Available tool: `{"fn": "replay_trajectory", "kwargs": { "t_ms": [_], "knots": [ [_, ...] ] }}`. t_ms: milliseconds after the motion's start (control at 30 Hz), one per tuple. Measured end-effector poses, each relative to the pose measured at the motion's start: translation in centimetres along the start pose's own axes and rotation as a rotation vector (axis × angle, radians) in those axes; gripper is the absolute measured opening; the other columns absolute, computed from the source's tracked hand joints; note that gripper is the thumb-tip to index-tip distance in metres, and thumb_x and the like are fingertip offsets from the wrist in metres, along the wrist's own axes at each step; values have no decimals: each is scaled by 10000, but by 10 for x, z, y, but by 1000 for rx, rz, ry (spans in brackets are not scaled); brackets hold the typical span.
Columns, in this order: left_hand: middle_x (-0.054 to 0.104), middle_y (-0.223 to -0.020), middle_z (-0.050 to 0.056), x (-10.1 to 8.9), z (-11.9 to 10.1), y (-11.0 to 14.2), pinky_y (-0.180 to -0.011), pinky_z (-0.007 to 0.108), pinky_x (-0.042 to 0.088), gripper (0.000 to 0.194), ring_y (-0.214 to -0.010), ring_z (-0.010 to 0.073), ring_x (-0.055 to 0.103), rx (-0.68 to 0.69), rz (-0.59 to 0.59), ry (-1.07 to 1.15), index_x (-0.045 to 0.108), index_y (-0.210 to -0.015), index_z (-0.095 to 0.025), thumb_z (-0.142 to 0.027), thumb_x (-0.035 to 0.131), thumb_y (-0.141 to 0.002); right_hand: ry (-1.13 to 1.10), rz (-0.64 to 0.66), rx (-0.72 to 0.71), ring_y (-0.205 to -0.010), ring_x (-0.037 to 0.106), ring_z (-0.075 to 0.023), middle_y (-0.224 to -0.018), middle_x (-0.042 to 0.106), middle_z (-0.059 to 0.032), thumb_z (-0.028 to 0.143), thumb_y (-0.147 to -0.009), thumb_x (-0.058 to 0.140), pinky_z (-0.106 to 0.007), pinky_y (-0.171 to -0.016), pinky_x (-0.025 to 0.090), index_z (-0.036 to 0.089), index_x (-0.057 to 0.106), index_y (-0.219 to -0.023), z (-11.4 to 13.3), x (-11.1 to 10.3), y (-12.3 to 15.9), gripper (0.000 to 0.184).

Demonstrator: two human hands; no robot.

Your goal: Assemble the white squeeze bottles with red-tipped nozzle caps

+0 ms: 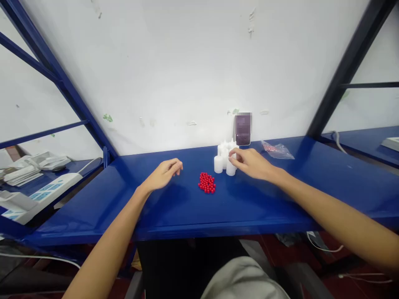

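– what is seen on the blue table [174,209]?

– the white bottles [218,164] are being handled, it seems: they are met by the right hand [254,163], its thumb and forefinger nearly together; whether one is pinched cannot be told. the left hand [162,174] is held loosely curled, nothing seen in it.

– and the red pieces [206,182]?

– gathered between the hands.

– what is called for?

– light fingertip control, so that crowded neighbours are not tipped.

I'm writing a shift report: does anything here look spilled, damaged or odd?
Mainly the wall: it looks scuffed and chipped in places. On the blue table, the red pieces lie loose, but in one compact patch, so probably not spilled.
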State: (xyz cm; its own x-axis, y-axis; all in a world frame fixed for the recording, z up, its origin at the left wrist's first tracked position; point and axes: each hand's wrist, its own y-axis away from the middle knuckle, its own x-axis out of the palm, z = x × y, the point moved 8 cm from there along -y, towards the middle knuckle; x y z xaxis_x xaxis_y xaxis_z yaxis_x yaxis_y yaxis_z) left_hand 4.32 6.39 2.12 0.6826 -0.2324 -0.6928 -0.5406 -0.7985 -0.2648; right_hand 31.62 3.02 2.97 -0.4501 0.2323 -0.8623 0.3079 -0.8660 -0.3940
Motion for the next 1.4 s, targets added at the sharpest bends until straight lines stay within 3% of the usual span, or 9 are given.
{"fn": "replay_trajectory", "kwargs": {
  "t_ms": [133, 400, 533, 667, 833, 933, 1033, 1200, 1400],
  "knots": [
    [637, -810, 35, 18, 20, -6, -683, 259, 444, 381, -732, 152, 563, 11, 129, -61, 654, -1003, -166, -463, 415, -993, -80, -8, -31, -622, 561, -159, -701, 649, -33, 367, -979, 428, -281, -629, 356, 151, 685, -952, 1, 1, 0, 337],
    [692, -765, 28, 27, 7, -3, -637, 243, 436, 347, -651, 130, 584, 150, 31, -199, 726, -964, -169, -402, 469, -978, -343, 156, -155, -518, 382, -96, -562, 458, 48, 334, -912, 546, -245, -533, 311, 163, 631, -781, 31, 2, 20, 231],
    [739, -822, 35, 24, -31, 7, -633, 248, 429, 241, -624, 120, 578, 266, -137, -308, 743, -917, -173, -332, 563, -930, -476, 227, -224, -506, 354, -84, -541, 403, 74, 329, -896, 597, -227, -524, 324, 169, 617, -793, 67, 16, 28, 192],
    [661, -690, 16, 14, -64, 30, -686, 279, 420, 290, -645, 132, 551, 256, -374, -248, 680, -707, -170, -303, 553, -933, -552, 280, -310, -560, 479, -92, -659, 568, 38, 405, -956, 555, -221, -559, 372, 171, 628, -1015, 103, 28, 26, 252],
    [436, -524, -27, 9, -59, 62, -696, 302, 379, 474, -550, 116, 418, 156, -624, -16, 449, -546, -177, -324, 431, -996, -376, 242, -293, -573, 520, -106, -696, 626, 4, 283, -972, 491, -238, -584, 381, 163, 638, -986, 87, 32, 16, 191],
    [591, -834, 8, 31, -52, 65, -681, 278, 427, 211, -728, 149, 553, 100, -452, 177, 584, -1028, -197, -383, 502, -971, -193, 313, -300, -583, 514, -113, -688, 604, 14, 220, -903, 556, -248, -587, 364, 170, 644, -986, 67, 45, 15, 131],
    [611, -1127, 57, 59, -59, 67, -853, 290, 452, 260, -1012, 191, 582, 71, -202, 151, 577, -1144, -210, -381, 567, -949, -151, 347, -290, -609, 516, -116, -716, 586, 19, 230, -876, 590, -250, -597, 365, 182, 636, -987, 56, 56, 14, 129],
    [646, -999, 39, 83, -64, 76, -848, 282, 443, 286, -890, 166, 573, -62, 32, 304, 599, -1074, -201, -421, 426, -1019, -162, 379, -288, -585, 480, -108, -680, 540, 30, 253, -891, 589, -254, -573, 333, 187, 625, -866, 56, 66, 14, 79],
    [560, -853, 17, 87, -58, 80, -702, 261, 416, 301, -744, 148, 485, -150, 23, 372, 578, -1038, -223, -461, 395, -1015, -298, 179, -252, -689, 532, -134, -813, 590, -21, 237, -887, 611, -277, -658, 425, 178, 668, -876, 64, 41, 10, 82]
  ]
}}
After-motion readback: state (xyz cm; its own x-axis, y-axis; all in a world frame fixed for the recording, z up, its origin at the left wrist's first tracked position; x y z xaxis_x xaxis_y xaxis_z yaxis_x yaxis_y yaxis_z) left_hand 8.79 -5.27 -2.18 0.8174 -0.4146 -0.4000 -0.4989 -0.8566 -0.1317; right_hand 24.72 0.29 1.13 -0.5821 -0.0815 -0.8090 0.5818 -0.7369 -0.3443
